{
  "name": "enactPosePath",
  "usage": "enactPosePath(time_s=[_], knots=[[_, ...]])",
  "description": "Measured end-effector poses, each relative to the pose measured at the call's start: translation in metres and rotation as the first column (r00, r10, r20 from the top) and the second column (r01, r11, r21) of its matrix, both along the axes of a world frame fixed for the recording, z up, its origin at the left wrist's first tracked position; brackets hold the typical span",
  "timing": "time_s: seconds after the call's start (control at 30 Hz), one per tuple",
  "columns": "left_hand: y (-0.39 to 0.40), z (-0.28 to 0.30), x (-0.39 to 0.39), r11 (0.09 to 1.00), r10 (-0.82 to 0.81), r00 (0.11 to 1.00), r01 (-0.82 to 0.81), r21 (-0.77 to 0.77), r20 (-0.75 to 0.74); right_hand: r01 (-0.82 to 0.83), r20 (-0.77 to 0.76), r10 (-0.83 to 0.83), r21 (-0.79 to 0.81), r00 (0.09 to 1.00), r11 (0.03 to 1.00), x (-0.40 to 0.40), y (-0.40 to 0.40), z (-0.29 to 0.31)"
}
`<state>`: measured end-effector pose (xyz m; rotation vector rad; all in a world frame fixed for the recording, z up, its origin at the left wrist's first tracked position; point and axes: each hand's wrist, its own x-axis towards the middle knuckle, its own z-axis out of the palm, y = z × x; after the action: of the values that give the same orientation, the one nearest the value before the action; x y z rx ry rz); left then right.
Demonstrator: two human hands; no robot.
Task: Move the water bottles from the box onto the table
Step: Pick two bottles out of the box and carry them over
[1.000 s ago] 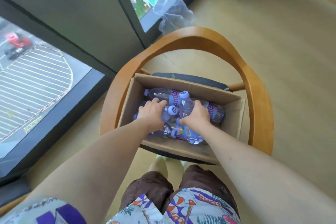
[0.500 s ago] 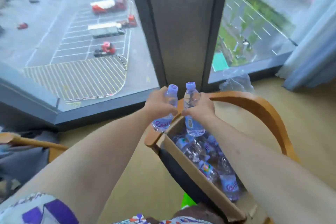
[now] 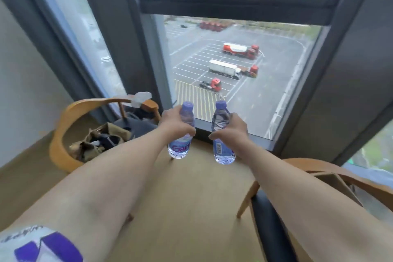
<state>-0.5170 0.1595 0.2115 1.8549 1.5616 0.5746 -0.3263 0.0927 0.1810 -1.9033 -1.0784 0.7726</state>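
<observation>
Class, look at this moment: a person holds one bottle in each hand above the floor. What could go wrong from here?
1. Each purple-capped clear plastic water bottle (left, right) hangs in a one-handed grip around its middle; the left hand or right hand might let one slip onto the wooden floor.
2. No table is in view, so the set-down spot is uncertain.

Bright, even daylight enters through the large dark-framed window (image 3: 234,66) beyond the fingertips; shadows are faint. Wide-angle distortion bows the frame edges, and slight motion blur softens everything.
</observation>
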Motion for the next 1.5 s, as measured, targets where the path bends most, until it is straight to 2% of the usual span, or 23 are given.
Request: enactPosePath(time_s=[0.2,0.37,0.43,0.53,0.7,0.93,1.17,1.37,1.5], knots=[[-0.029,0.019,-0.192,0.949,0.311,0.949,-0.307,0.067,-0.053,-0.273,0.01,0.273,0.049,0.962,0.961,-0.184,0.028,0.013],[-0.073,0.024,-0.343,0.828,0.559,0.827,-0.56,-0.003,0.065,-0.511,0.042,0.509,0.057,0.86,0.858,-0.338,0.029,0.018],[-0.092,0.021,-0.397,0.771,0.636,0.767,-0.637,-0.017,0.084,-0.592,0.046,0.59,0.054,0.806,0.804,-0.397,0.025,0.02],[-0.128,0.019,-0.471,0.637,0.77,0.636,-0.771,-0.005,0.051,-0.722,0.053,0.72,0.045,0.692,0.691,-0.481,0.019,0.023],[-0.182,0.014,-0.574,0.444,0.895,0.444,-0.896,0.016,0.038,-0.869,0.035,0.868,0.021,0.495,0.495,-0.616,0.008,0.02],[-0.219,0.011,-0.712,0.179,0.981,0.178,-0.984,-0.002,0.08,-0.97,-0.028,0.97,0.021,0.24,0.241,-0.799,0.006,0.009],[-0.243,0.023,-0.839,-0.034,0.998,-0.035,-0.999,-0.013,0.044,-1.0,-0.02,0.999,-0.002,0.028,0.028,-0.959,0.004,0.019],[-0.276,0.022,-0.923,-0.165,0.985,-0.166,-0.986,-0.023,0.057,-0.995,-0.014,0.995,-0.018,-0.103,-0.103,-1.073,-0.02,0.02],[-0.305,0.01,-0.99,-0.208,0.977,-0.21,-0.978,-0.03,0.049,-0.985,-0.03,0.986,-0.044,-0.165,-0.166,-1.153,-0.05,0.012]])
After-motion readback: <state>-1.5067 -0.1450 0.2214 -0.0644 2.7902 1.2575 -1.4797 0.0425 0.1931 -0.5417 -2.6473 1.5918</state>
